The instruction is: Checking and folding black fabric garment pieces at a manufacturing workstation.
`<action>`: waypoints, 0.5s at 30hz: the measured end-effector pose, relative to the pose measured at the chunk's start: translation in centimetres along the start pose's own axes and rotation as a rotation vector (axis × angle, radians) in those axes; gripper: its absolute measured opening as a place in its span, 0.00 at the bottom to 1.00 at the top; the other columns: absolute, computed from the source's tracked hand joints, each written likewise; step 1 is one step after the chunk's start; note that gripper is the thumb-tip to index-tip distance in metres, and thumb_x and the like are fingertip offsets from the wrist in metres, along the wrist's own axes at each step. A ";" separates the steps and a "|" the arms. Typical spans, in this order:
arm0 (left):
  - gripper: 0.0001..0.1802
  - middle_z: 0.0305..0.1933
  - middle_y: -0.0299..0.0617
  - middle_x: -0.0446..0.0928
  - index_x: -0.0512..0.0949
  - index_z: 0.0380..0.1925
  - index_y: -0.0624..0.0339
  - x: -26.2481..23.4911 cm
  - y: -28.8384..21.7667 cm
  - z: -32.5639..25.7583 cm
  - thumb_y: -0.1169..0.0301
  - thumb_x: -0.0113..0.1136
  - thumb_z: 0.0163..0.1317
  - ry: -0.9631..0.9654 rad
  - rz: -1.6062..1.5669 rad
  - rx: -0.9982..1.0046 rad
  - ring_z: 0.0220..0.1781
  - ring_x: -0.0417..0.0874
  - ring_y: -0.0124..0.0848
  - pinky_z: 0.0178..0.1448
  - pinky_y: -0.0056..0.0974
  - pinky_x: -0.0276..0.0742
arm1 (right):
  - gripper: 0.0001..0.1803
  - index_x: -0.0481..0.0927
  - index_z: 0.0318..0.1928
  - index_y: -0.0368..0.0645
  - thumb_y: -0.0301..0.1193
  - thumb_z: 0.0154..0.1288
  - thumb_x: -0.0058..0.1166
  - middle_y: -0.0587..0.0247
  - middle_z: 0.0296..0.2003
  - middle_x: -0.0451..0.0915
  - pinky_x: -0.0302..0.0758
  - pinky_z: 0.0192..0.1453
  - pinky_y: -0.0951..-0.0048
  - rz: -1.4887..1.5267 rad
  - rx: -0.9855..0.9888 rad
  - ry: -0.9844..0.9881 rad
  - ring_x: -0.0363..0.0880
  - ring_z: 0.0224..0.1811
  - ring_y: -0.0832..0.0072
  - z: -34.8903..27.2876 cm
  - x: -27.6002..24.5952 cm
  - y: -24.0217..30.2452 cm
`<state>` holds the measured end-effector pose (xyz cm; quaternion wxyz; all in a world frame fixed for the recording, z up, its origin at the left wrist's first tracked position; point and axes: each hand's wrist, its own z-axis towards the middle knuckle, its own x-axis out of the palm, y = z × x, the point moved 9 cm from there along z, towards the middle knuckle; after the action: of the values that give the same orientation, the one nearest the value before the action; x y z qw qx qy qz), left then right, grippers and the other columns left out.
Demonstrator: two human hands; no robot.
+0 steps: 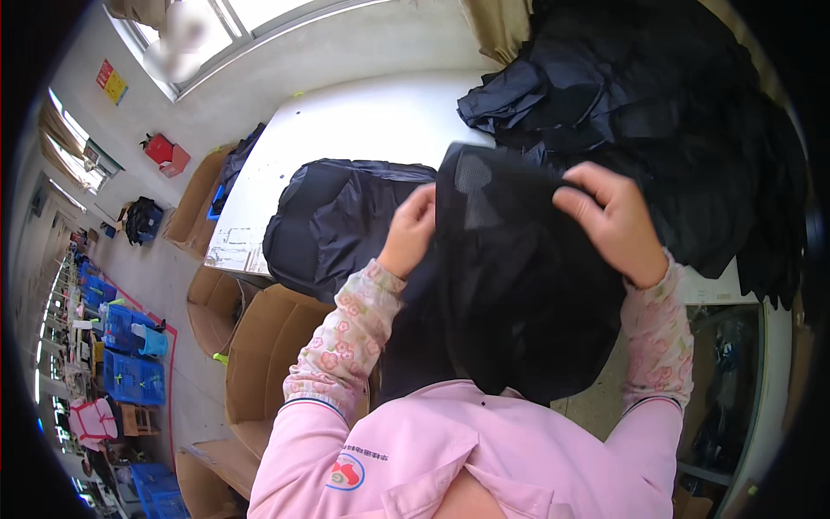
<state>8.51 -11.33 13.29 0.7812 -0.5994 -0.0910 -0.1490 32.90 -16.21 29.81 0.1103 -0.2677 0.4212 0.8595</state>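
Observation:
A black fabric piece [527, 294] with a patch of grey mesh near its upper edge hangs upright in front of my chest. My left hand [411, 232] grips its left edge, with the fingertips partly hidden behind the cloth. At the upper right edge my right hand [612, 221] pinches the fabric between thumb and forefinger. Left of it, a flat black sewn piece [341, 221] with rounded corners, like a bag panel, lies on the white table [372, 117].
A big heap of black fabric pieces [640, 104] covers the table's right side and hangs over its edge. Open cardboard boxes [272, 355] stand at the left. Farther left are blue crates [134, 376] and a person in pink [93, 419].

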 end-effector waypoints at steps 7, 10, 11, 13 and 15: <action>0.39 0.61 0.45 0.70 0.62 0.67 0.56 6.2 13.6 -15.4 0.73 0.69 0.57 0.772 0.214 -0.548 0.63 0.73 0.37 0.64 0.41 0.70 | 0.09 0.82 0.40 0.37 0.30 0.69 0.55 0.73 0.32 0.81 0.72 0.36 0.87 0.496 0.124 -0.223 0.77 0.31 0.89 3.8 -6.8 -0.2; 0.44 0.73 0.45 0.56 0.51 0.73 0.51 9.9 11.7 -13.8 0.59 0.65 0.62 0.577 -0.217 -0.452 0.72 0.63 0.44 0.69 0.47 0.65 | 0.10 0.81 0.41 0.38 0.32 0.70 0.54 0.70 0.32 0.83 0.75 0.35 0.87 0.643 0.128 -0.263 0.80 0.31 0.87 4.0 -6.8 0.6; 0.41 0.72 0.44 0.58 0.52 0.72 0.51 10.2 11.0 -12.3 0.53 0.59 0.65 0.437 -0.576 -0.451 0.71 0.63 0.44 0.69 0.48 0.65 | 0.10 0.81 0.41 0.38 0.32 0.70 0.53 0.69 0.32 0.83 0.76 0.36 0.87 0.681 0.138 -0.243 0.81 0.31 0.86 4.0 -6.5 0.7; 0.39 0.71 0.43 0.60 0.53 0.72 0.51 10.5 9.3 -9.7 0.47 0.53 0.67 0.288 -0.934 -0.435 0.71 0.63 0.43 0.69 0.49 0.65 | 0.10 0.81 0.42 0.38 0.32 0.71 0.53 0.68 0.33 0.83 0.76 0.36 0.87 0.713 0.147 -0.223 0.81 0.32 0.85 3.6 -6.2 0.9; 0.37 0.67 0.41 0.67 0.61 0.68 0.54 11.0 7.5 -7.9 0.40 0.43 0.68 0.228 -1.004 -0.479 0.67 0.68 0.41 0.69 0.48 0.66 | 0.10 0.80 0.43 0.38 0.32 0.71 0.51 0.68 0.34 0.83 0.77 0.37 0.86 0.828 0.145 -0.188 0.81 0.33 0.86 3.1 -5.5 1.1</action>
<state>21.11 -18.53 7.93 0.4618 -0.6232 -0.2434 -0.5823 35.89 -14.27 35.09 -0.1874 0.0118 0.5406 0.8201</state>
